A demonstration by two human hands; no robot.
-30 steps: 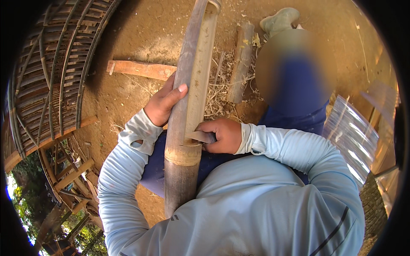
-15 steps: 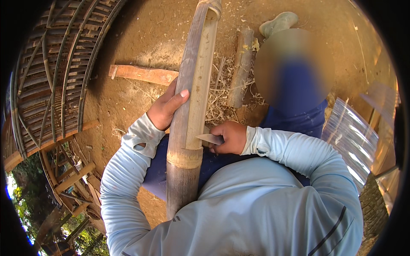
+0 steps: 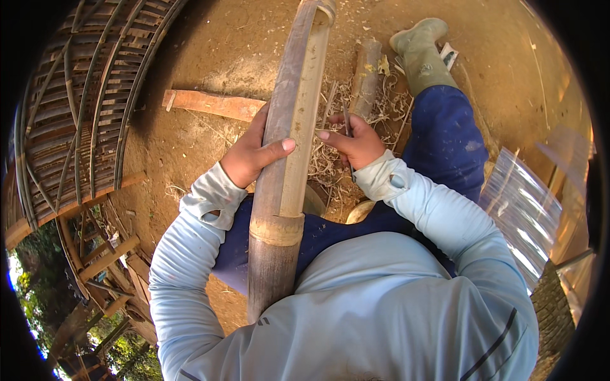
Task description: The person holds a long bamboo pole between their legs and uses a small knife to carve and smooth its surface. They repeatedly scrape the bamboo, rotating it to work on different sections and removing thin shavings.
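Observation:
A thick bamboo pole (image 3: 273,190), cut open lengthwise along its right side, leans across my lap and points away from me. My left hand (image 3: 249,154) is closed around its left side, with the thumb laid over the top near the cut edge. Just right of the pole, my right hand (image 3: 361,145) is closed on a knife (image 3: 347,119), whose narrow dark blade shows edge-on; the fingers hide most of its grip. The thumb of this hand comes close to the pole's right edge; whether it touches I cannot tell.
Curled bamboo shavings (image 3: 394,101) lie on the dirt floor around a short log (image 3: 366,76). A flat reddish-brown wood strip (image 3: 210,103) lies beyond my left hand. At the left stands a slatted bamboo rack (image 3: 82,108); clear corrugated sheets (image 3: 524,213) stand at the right. My booted leg (image 3: 438,120) stretches ahead.
My right hand with the knife has moved away from me, up along the pole's right side, and the blade has turned from pointing at the pole to edge-on. My left hand still grips the pole.

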